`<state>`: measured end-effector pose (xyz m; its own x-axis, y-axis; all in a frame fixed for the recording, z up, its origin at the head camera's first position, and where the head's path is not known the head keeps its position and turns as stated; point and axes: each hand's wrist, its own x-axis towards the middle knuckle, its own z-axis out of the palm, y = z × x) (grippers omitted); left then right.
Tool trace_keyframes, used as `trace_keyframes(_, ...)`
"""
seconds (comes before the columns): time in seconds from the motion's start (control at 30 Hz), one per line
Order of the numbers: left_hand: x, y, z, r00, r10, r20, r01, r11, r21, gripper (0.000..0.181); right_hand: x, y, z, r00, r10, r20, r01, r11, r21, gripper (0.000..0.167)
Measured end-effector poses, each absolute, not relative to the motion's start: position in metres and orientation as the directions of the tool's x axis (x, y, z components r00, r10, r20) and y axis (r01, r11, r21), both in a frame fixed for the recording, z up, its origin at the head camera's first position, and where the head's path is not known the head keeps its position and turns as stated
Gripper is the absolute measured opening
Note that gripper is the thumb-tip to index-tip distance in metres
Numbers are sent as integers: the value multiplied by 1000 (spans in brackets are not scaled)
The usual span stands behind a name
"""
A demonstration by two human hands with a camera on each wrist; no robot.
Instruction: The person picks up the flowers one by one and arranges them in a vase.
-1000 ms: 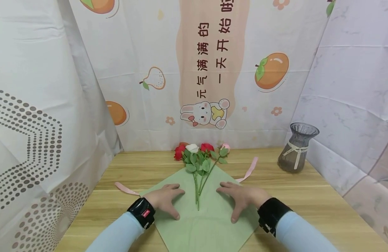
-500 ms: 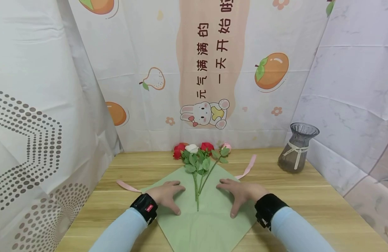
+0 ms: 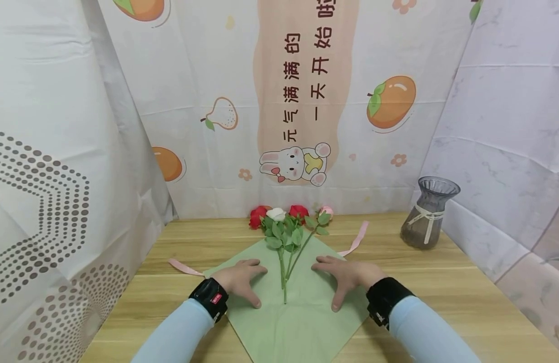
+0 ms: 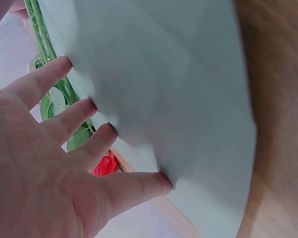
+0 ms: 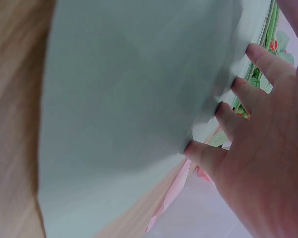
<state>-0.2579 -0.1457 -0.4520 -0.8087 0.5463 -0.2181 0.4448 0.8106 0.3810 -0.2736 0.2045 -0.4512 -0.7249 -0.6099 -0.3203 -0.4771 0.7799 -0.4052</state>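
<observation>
The back cloth, printed with fruit, a rabbit and dark characters, fills the upper centre; the left cloth carries brown dots; the right cloth is pale, marbled; a wood-grain table spans the lower frame.

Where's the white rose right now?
In the head view, the white rose lies near the centre, by the far corner of the flat pale green sheet, with one red flower to its left and a second red flower to its right.

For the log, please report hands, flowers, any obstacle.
Left hand and right hand spread, fingers on green paper. Flowers lie ungripped, partly on paper. Grey vase well clear, right.
</observation>
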Motion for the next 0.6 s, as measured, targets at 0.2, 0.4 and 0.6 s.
trace_keyframes(0.2,-258,-145,-452,-807,547,-222,447,812,376,89,-274,205,-451,-725,-609,-323,-480,782,-396,115)
trace_keyframes(0.4,-257,-146,-452,-810,543,-221,441,812,381,89,-271,205,-450,-722,-610,-327,-482,782,-396,114)
trace_keyframes(0.6,-255,-148,-451,-805,547,-230,434,807,401,90,-267,204,-450,-727,-604,-327,-488,789,-373,115)
